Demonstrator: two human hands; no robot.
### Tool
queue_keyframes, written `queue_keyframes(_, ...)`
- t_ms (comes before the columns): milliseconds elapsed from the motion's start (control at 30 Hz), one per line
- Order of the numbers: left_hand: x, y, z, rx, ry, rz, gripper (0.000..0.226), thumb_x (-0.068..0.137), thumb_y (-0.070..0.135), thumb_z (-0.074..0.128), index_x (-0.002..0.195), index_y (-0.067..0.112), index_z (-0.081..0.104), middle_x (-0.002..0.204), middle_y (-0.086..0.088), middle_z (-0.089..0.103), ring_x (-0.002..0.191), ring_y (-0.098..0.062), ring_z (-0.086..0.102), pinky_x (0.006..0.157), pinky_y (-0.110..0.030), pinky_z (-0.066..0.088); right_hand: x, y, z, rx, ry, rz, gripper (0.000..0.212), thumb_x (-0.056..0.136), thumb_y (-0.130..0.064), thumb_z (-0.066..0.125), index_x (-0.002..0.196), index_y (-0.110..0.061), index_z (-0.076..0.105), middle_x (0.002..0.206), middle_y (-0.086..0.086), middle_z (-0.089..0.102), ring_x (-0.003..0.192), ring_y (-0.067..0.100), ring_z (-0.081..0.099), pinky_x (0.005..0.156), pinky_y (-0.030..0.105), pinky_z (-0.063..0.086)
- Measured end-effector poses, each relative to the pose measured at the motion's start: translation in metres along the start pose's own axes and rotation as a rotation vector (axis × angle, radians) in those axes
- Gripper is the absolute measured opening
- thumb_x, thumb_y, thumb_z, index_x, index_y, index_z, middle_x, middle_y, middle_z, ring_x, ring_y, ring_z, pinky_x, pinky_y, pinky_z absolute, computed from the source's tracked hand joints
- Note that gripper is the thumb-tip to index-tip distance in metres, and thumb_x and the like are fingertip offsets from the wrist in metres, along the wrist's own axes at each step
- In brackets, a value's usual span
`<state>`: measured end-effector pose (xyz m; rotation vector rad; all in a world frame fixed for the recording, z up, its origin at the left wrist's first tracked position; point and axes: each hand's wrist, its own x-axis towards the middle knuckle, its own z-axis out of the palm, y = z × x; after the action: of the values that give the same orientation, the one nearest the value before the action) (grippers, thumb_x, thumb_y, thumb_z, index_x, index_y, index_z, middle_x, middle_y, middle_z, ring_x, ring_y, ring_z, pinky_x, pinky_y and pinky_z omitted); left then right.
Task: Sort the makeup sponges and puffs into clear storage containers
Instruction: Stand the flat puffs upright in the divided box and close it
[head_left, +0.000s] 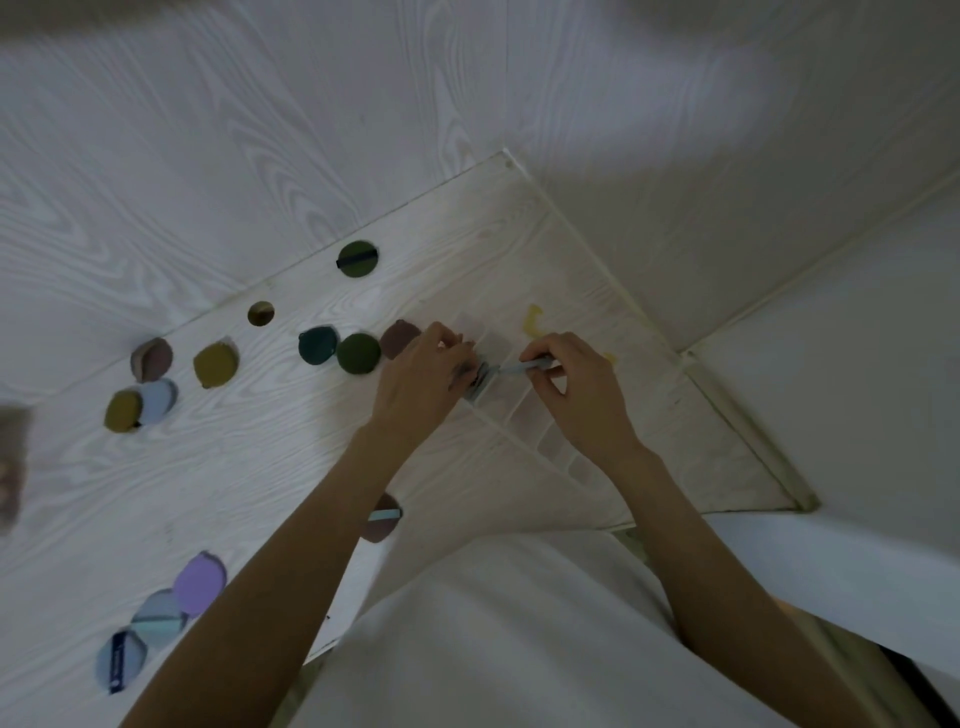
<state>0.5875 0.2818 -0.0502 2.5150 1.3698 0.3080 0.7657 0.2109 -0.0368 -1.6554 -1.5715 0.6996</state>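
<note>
Now: both hands at the clear divided container

A grey-blue puff (480, 382) stands on edge in the clear container (524, 410), pinched by the left hand (423, 376). At 3 o'clock, the right hand (569, 384) grips another flat grey puff (519, 368). Toward 9 o'clock, loose puffs (358, 353) dot the bench (234, 467).

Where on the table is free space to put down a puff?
Free: the patch between the olive puff and the left forearm. Crowded: beside the clear container, where both hands work.
</note>
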Motion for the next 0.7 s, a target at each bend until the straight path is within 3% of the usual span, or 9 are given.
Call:
queue_keyframes(100,0.002,-0.002,0.003,0.06,0.055,0.006,0.009,0.073,0.015,0.076,0.08,0.012,0.07,0.088,-0.008,0.061,0.067,-0.023,0.057,0.045,-0.023,0.038,0.001,-0.001,0.0,0.016,-0.002,0.002,0.01,0.087,-0.001,0.057,0.094,-0.007,0.06,0.094,0.006,0.058,0.084,0.02,0.057,0.077,0.038,0.054)
queue_keyframes(200,0.007,0.0,0.006,0.044,0.078,-0.019,0.007,0.076,0.018,0.072,0.081,0.015,0.069,0.088,-0.005,0.06,0.067,-0.019,0.052,0.049,-0.025,0.038,0.001,-0.001,0.001,0.023,0.003,-0.001,0.011,0.087,-0.001,0.057,0.095,-0.007,0.06,0.094,0.005,0.058,0.084,0.019,0.057,0.077,0.036,0.054)
queue_keyframes(333,0.006,-0.006,0.008,-0.013,-0.086,0.077,0.026,0.073,0.03,0.072,0.098,0.023,0.069,0.1,-0.004,0.058,0.076,-0.017,0.047,0.067,-0.034,0.045,0.001,0.0,0.001,0.019,0.016,0.006,0.011,0.086,-0.001,0.058,0.095,-0.007,0.061,0.094,0.005,0.059,0.085,0.018,0.057,0.078,0.033,0.053)
queue_keyframes(500,0.022,-0.01,-0.008,0.053,-0.252,0.153,0.041,0.073,0.04,0.072,0.11,0.026,0.065,0.114,-0.004,0.053,0.097,-0.024,0.047,0.081,-0.034,0.034,0.003,0.0,0.0,0.027,0.02,0.006,0.012,0.086,0.0,0.057,0.096,-0.006,0.061,0.095,0.008,0.061,0.085,0.019,0.059,0.078,0.03,0.053)
queue_keyframes(633,0.028,-0.003,-0.004,0.154,-0.201,0.153,0.034,0.076,0.042,0.066,0.102,0.019,0.063,0.112,-0.005,0.053,0.095,-0.023,0.047,0.075,-0.03,0.028,0.009,0.002,0.0,0.009,0.037,-0.01,0.011,0.086,0.001,0.058,0.094,-0.005,0.061,0.093,0.009,0.061,0.083,0.019,0.059,0.077,0.027,0.052)
queue_keyframes(700,0.021,-0.003,0.003,0.103,-0.141,0.121,0.027,0.076,0.035,0.067,0.097,0.018,0.063,0.108,-0.007,0.054,0.088,-0.023,0.049,0.072,-0.031,0.034,0.016,0.002,-0.001,-0.009,0.034,-0.022,0.011,0.086,0.002,0.057,0.094,-0.005,0.061,0.093,0.01,0.061,0.084,0.02,0.059,0.077,0.028,0.052)
